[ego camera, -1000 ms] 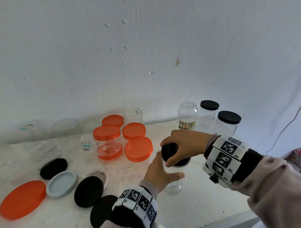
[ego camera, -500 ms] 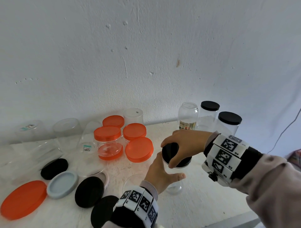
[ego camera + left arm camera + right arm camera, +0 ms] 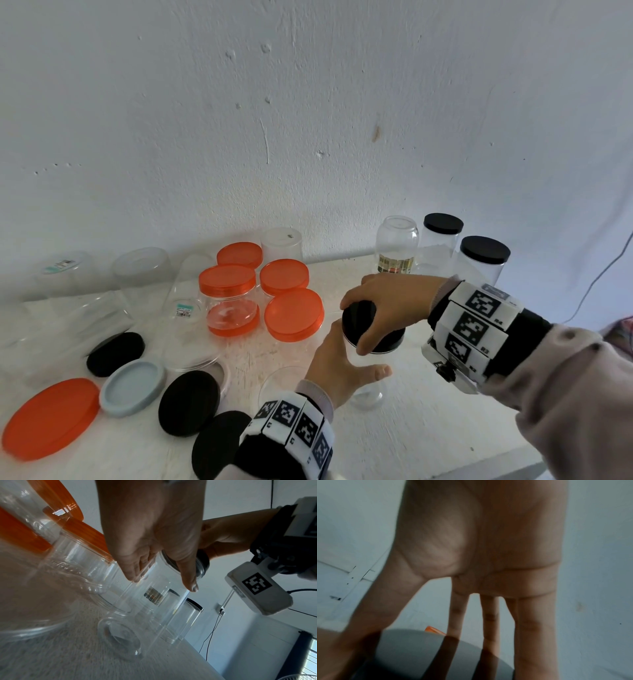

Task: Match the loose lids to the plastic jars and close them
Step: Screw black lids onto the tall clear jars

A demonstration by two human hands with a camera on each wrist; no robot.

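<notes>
R hand [image 3: 387, 301] grip curled over black lid [image 3: 363, 322] sitting on top of clear jar [image 3: 368, 380], mid-desk [image 3: 428, 428]. L hand [image 3: 337, 368] grip wrapped round jar body, thumb fwd. Orange-lidded jars [image 3: 227, 294] just left; loose black lids [image 3: 188, 402] front-left.

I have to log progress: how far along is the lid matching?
Done: two black-lidded jars at the back right and several orange-lidded ones. In hand: the right hand grips a black lid on a clear jar held by the left hand. Left: loose lids and open jars on the left.
</notes>
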